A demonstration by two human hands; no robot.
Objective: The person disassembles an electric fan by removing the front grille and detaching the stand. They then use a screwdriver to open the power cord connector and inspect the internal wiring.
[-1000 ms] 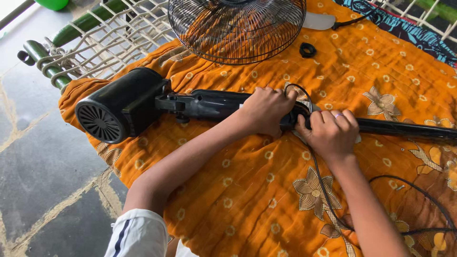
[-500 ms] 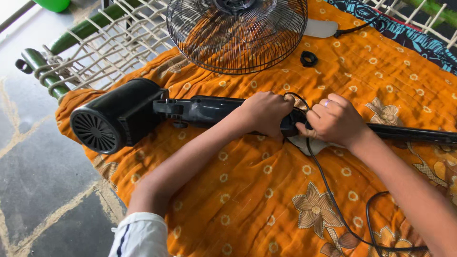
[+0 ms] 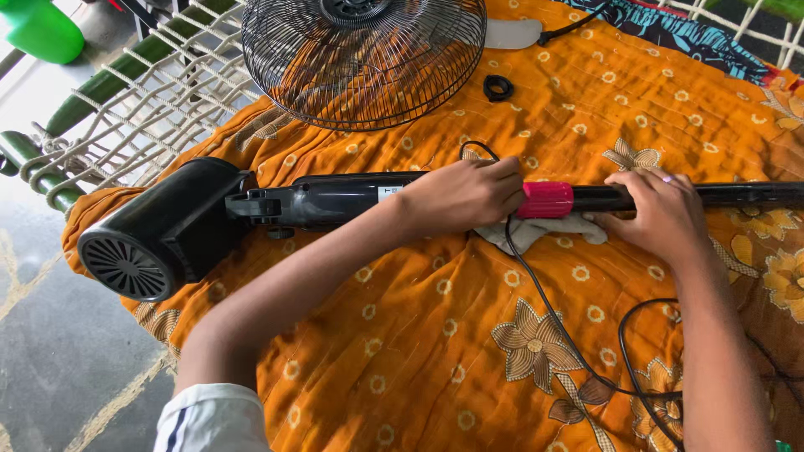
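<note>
Lying flat across orange floral cloth point(image 3: 435, 351): long black fan pole point(image 3: 335, 201), motor housing point(image 3: 159, 230) beyond left hand point(image 3: 465, 197), pink collar point(image 3: 546, 200) between both hands. Left hand clasped around pole; right hand point(image 3: 657, 213) curled over it.

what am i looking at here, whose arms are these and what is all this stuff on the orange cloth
The picture comes from a camera worn on a person's head, looking down, so the two bare arms reaching in from the bottom are that person's own. No machine is doing the work.

The left hand wraps around a long black fan pole, right beside a pink collar on it. The right hand rests on the thinner black part of the same pole. At the pole's left end sits the black motor housing with a round vent.

Everything lies on an orange flowered cloth spread over a rope-woven cot. Above the pole lies a round wire fan guard and a small black ring. A pale rag sits under the pole, and a black cord trails toward the lower right.
</note>
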